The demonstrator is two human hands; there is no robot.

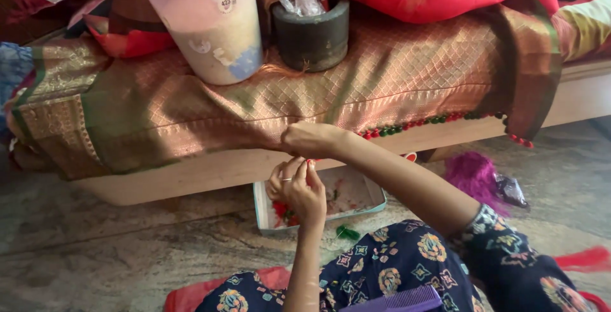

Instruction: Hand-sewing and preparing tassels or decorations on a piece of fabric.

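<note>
The cloth [267, 96] is a woven gold-and-copper silk with green bands, draped over the low wooden bed [210, 172] so that its edge hangs down the front. Along the right part of that edge runs a row of small red and green tassels [420, 123]. It looks soft and limp, light for its size and probably a little slippery — likely to slide and bunch if pulled anywhere but at the hem. The hem itself, where the weave is folded, is the firmest place to pinch it.

The right hand [310, 139] is closed on that hem near the middle of the bed front, fingers curled in and knuckles up. Just below it the left hand [298, 188] is pinched shut too, fingertips bunched around something tiny and red that I cannot make out clearly — a thread or bead, perhaps. Anything that small would be easy to drop and wants fingertip grip only.

Under the hands, on the stone floor [114, 248], sits a shallow pale tray [375, 199] with red and green bits in it, a green scrap [347, 232] lying just in front. To the right is a purple tuft [472, 175]. A purple comb [398, 300] rests on the lap. On the bed, farther back, stand a pink-lidded plastic tub [207, 26] and a dark stone pot [312, 38].
</note>
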